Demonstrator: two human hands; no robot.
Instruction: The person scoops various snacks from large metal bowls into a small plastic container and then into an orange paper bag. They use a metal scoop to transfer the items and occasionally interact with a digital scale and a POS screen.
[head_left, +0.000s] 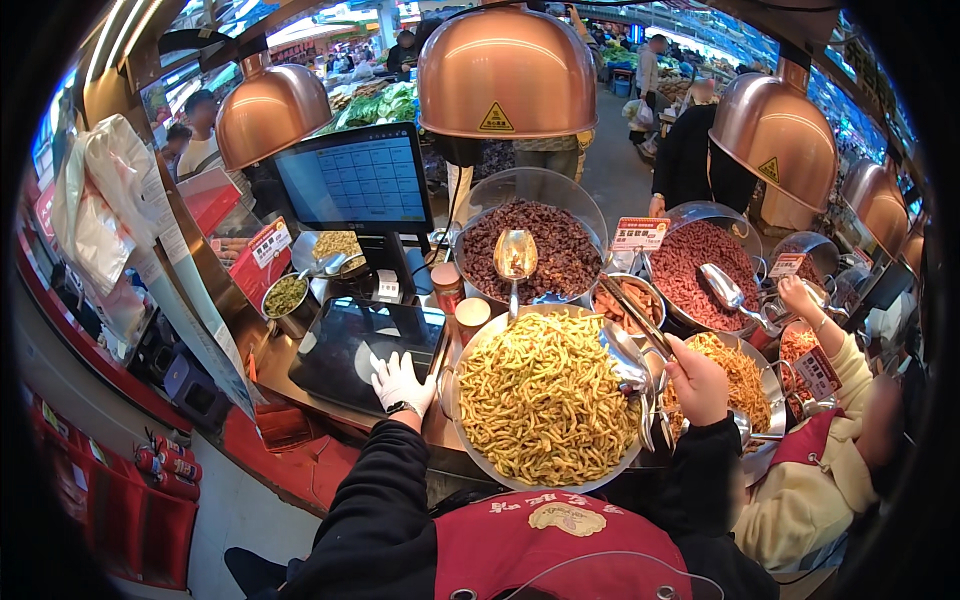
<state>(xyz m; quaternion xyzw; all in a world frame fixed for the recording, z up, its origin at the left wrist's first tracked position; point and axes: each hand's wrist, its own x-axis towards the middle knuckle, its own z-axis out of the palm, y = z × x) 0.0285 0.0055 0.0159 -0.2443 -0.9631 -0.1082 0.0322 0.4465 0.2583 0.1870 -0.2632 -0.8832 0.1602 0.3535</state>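
Note:
My left hand (405, 382), in a white glove, lies with fingers spread at the front edge of a black glass-topped scale (337, 360). It holds nothing. Bare, my right hand (699, 381) grips long metal tongs (634, 315), whose tips reach into a small bowl of reddish-brown strips (627, 301). Between my hands sits a big metal pan (447, 394) heaped with yellow-green fried strips (547, 397). A shiny metal scoop (626, 360) rests at its right side. Behind, a second scoop (515, 255) lies on dark reddish chunks of food (480, 251).
Copper heat lamps (506, 71) hang low over the counter. A touchscreen monitor (352, 180) stands behind the scale, two jars (472, 315) beside it. At right, a co-worker's arm (814, 330) reaches among pans near orange shreds (727, 375). Plastic bags (105, 195) hang at left.

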